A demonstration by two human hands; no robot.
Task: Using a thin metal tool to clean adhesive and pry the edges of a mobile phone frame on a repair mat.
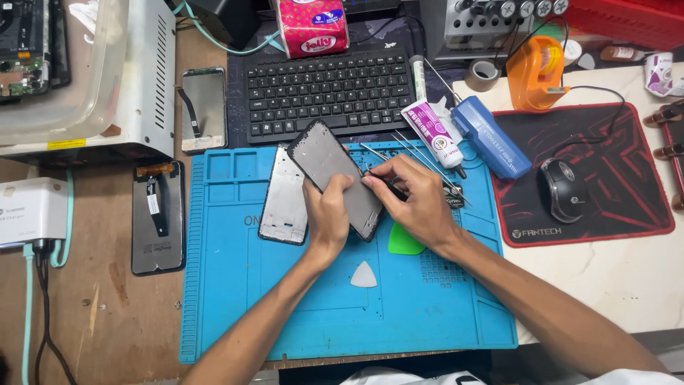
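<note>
My left hand [328, 214] grips a dark phone screen panel [329, 167], holding it tilted above the blue repair mat [285, 314]. My right hand [413, 199] pinches a thin metal tool against the panel's right edge. A silver phone frame [283, 196] lies flat on the mat just left of the held panel. A green plastic pick [403, 242] lies under my right wrist, and a white triangular pick [364, 275] rests on the mat below my hands. Several thin metal tweezers [420, 153] lie fanned out behind my right hand.
A black keyboard [328, 89] sits behind the mat. Two phone panels [158, 217] [203, 107] lie to the left on the wooden desk. A glue tube [431, 132], a blue box [491, 135], a mouse [561, 189] on a red-black pad, and an orange tape dispenser [536, 71] are at right.
</note>
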